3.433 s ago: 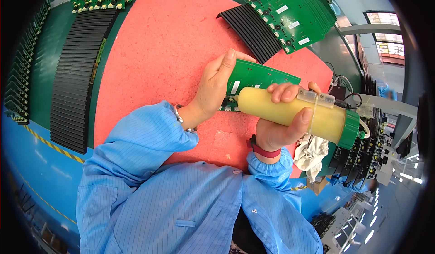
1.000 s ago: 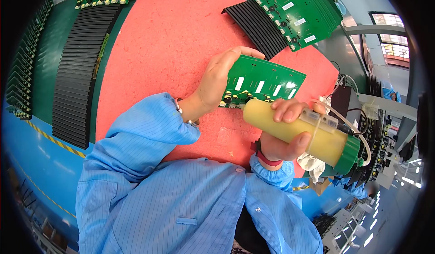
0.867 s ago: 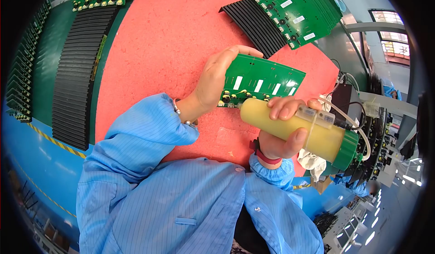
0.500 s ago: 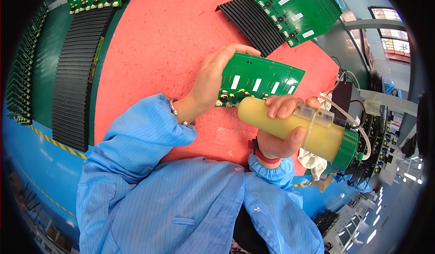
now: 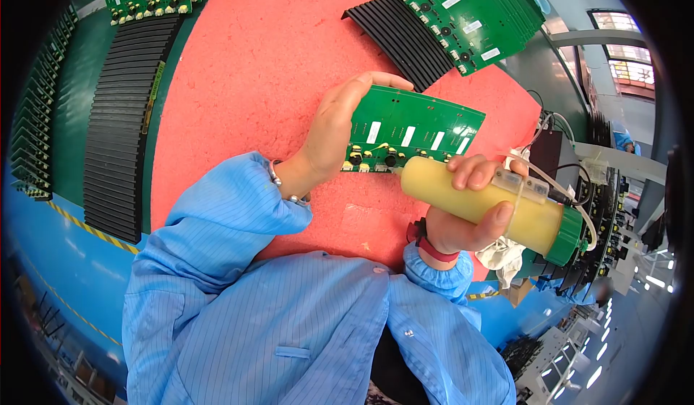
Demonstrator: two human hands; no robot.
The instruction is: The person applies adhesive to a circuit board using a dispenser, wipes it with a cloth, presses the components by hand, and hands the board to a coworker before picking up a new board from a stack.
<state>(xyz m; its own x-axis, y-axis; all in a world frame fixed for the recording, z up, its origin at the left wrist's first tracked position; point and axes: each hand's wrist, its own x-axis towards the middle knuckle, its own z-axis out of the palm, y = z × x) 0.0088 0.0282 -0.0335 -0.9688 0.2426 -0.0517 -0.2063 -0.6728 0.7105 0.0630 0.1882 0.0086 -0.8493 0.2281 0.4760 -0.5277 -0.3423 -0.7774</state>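
Note:
A green circuit board (image 5: 416, 126) with white labels is tilted up over the pink mat. My left hand (image 5: 334, 126) is closed on its left side, fingers along the top edge and thumb side hidden. Along the board's lower edge sit black and cream components (image 5: 369, 158). My right hand (image 5: 473, 213) is wrapped round a thick yellow glue dispenser cartridge (image 5: 463, 197) with a green end cap and a hose. The cartridge's narrow tip points left, right at the components on the lower edge.
The pink mat (image 5: 238, 79) covers the table. Black slotted racks (image 5: 123, 130) stand at the left, and another rack (image 5: 405, 40) at the upper right holds several green boards (image 5: 477, 14). A white cloth (image 5: 502, 257) and a black box (image 5: 543, 155) with cables lie at the right.
My right hand and the cartridge have moved right along the board's lower edge. My left hand and the board have shifted only slightly.

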